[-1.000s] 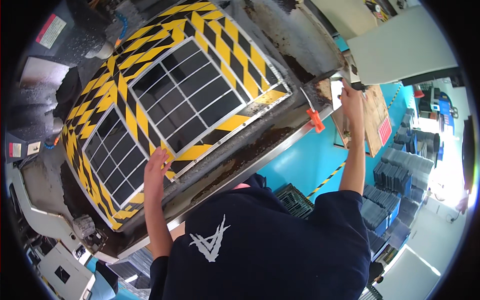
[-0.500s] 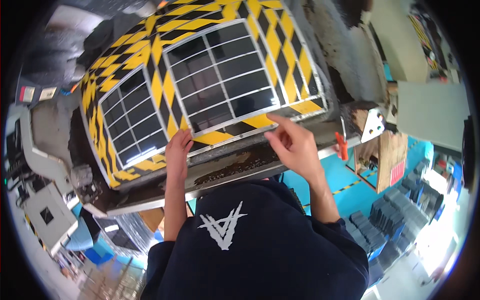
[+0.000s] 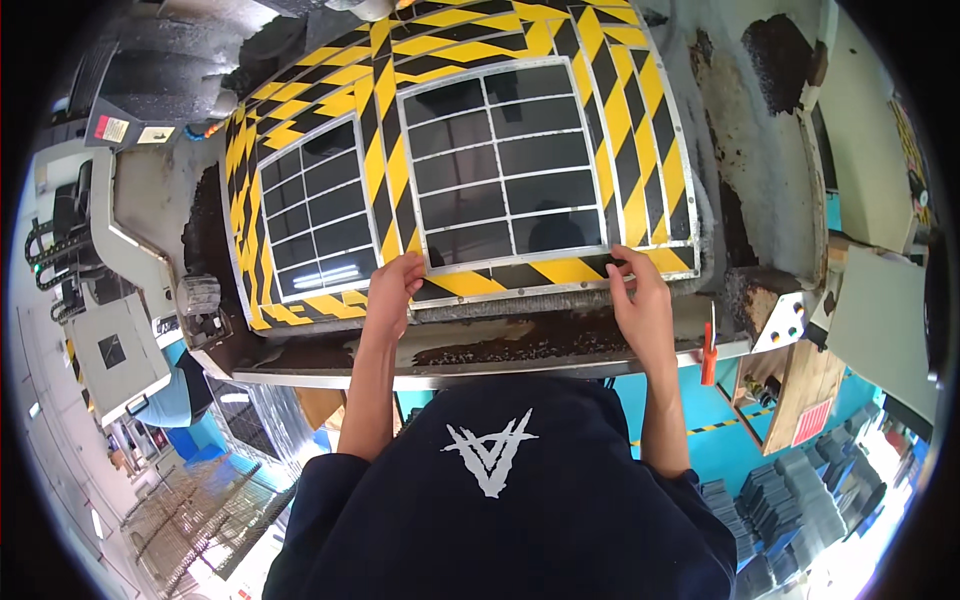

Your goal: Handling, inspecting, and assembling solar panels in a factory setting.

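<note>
Both hands have closed in on the lower edge of the striped guard since half a second ago, when my right one was hanging free in front of it. Now I see my left hand (image 3: 393,290) at about 8 o'clock of the guard's right window, fingers curled over the lower frame, thumb underneath, gripping the rim. My right hand (image 3: 640,300) sits at about 5 o'clock of that same window, fingertips pressed together on the black-and-yellow border; whether the thumb hooks beneath I cannot tell, since the hand's back hides it. The yellow-and-black machine guard (image 3: 600,100) fills the upper middle of the view, curved, with two gridded dark windows side by side. Below it runs a rusty, grimy ledge (image 3: 500,345), touching neither hand as far as I can make out. My dark sweatshirt (image 3: 500,510) blocks everything at 6 o'clock. An orange-handled tool (image 3: 708,362) hangs at 4 o'clock, partly cut off behind the ledge. Stacked dark grey trays (image 3: 790,500) at 4 o'clock blur toward the rim.
</note>
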`<state>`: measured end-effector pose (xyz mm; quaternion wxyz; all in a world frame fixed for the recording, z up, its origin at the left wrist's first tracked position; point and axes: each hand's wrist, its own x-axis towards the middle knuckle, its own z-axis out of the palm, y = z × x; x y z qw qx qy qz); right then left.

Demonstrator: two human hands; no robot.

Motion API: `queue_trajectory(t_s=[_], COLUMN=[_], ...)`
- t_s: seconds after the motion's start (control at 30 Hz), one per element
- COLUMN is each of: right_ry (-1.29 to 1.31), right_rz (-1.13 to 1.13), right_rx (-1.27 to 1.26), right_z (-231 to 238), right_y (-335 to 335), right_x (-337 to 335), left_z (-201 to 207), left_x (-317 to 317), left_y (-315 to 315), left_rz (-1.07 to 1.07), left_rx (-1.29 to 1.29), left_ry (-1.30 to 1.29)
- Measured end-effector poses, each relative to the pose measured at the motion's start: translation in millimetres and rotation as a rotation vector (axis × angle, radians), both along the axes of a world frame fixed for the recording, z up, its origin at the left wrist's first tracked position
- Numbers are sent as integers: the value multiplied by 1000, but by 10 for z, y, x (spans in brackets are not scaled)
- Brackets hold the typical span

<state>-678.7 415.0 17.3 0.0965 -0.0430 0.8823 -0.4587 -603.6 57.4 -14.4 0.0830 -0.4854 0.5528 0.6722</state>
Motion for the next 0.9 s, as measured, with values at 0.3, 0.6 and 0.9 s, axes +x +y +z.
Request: queue_trajectory(t_s=[0.3,0.6,0.9], right_ry=[-19,-438,-840], right_rz=[62,-447,-221], right_rx=[32,-928,-1785], right_z=[-129,-204,-109], right_y=[-16,85,-134], right_x=[-130,76,-18], left_z=[165,744,1262], left_x=[-176,-211,-9], left_y=[-38,97,434], left_rz=[-289,-119,-344], left_rx=[-82,271,-122], left_ry=[-59,286,452])
